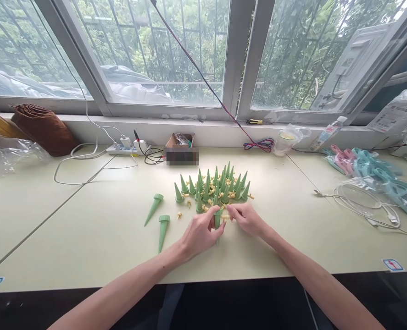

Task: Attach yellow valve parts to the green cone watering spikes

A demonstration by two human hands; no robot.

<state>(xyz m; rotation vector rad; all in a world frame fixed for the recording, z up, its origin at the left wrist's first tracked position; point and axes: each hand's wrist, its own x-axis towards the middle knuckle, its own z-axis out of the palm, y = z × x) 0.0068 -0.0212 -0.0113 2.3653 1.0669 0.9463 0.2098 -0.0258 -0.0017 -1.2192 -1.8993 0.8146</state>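
Observation:
My left hand (203,229) is closed around a green plant watering spike (217,220), its tip pointing down. A small yellow valve (225,217) sticks out sideways from the spike near its top. Close on the right, my right hand (246,217) has its fingers pinched together by the valve; what lies between them is too small to make out. Beyond both hands, several green spikes with yellow valves stand point up in a cluster (206,187). Two loose spikes, one farther back (154,208) and one nearer (163,231), lie left of my left hand, with small yellow fittings (179,215) beside them.
A small open cardboard box (181,137) and a power strip (127,147) stand along the back wall. Coiled wires (260,145), a plastic cup (286,141) and a bottle (327,133) are farther right. White cables (361,201) and bagged pink and teal items (371,169) lie at the right.

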